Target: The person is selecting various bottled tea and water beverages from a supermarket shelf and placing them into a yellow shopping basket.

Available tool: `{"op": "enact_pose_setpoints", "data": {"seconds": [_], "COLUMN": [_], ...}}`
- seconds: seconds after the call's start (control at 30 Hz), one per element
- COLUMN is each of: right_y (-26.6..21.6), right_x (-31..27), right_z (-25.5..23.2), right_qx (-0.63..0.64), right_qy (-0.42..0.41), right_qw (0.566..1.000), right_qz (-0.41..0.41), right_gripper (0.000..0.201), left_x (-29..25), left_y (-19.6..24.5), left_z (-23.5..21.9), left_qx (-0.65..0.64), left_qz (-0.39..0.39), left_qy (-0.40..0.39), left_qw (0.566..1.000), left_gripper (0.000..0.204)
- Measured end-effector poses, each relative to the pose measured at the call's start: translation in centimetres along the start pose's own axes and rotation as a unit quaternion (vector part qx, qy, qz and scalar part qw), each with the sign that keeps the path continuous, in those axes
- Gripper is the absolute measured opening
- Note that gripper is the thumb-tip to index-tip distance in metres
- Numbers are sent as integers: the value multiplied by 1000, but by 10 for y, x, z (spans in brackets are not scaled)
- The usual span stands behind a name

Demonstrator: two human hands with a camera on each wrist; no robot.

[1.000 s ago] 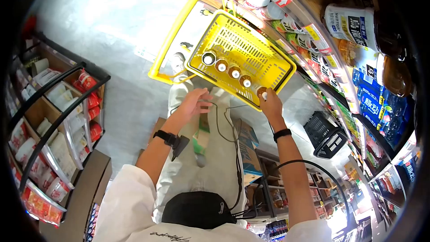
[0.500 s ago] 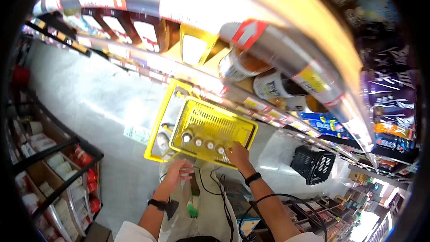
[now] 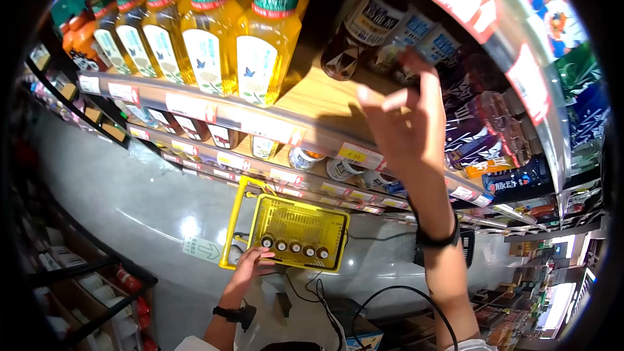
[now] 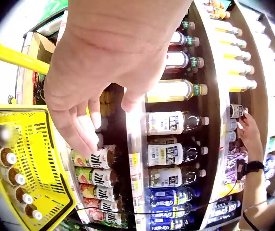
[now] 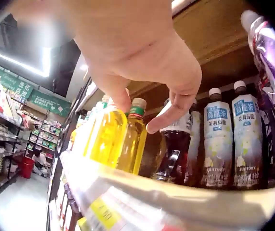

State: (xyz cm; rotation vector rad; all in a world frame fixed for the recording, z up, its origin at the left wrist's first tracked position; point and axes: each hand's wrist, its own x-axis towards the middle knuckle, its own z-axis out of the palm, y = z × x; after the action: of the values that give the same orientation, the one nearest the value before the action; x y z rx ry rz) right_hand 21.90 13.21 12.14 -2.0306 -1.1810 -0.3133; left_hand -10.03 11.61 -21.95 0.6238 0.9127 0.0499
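Dark tea bottle (image 3: 356, 39) upright at shelf's (image 3: 312, 94) back, just beyond right hand (image 3: 403, 120), fingers spread, grasping nothing. Left hand (image 3: 250, 265) relaxed at yellow basket's (image 3: 300, 224) rim. Right wrist view: fingers (image 5: 176, 108) near dark tea bottle (image 5: 175, 144), untouched.

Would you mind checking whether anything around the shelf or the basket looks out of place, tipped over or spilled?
Nothing stands out. The yellow basket sits level on the floor with its five bottles upright in a row. The shelf bottles stand straight. The right hand reaches towards the dark bottles, touching none.
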Motion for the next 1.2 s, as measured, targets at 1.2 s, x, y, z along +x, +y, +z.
{"op": "enact_pose_setpoints", "data": {"seconds": [1.2], "right_y": [97], "right_x": [-281], "right_z": [-17], "right_qx": [426], "right_qy": [-428], "right_qw": [647], "right_qz": [465], "right_gripper": [56], "left_x": [-29], "left_y": [-26], "left_z": [42], "left_qx": [-53], "left_qz": [-62], "left_qy": [-223], "left_qw": [971], "left_gripper": [52]}}
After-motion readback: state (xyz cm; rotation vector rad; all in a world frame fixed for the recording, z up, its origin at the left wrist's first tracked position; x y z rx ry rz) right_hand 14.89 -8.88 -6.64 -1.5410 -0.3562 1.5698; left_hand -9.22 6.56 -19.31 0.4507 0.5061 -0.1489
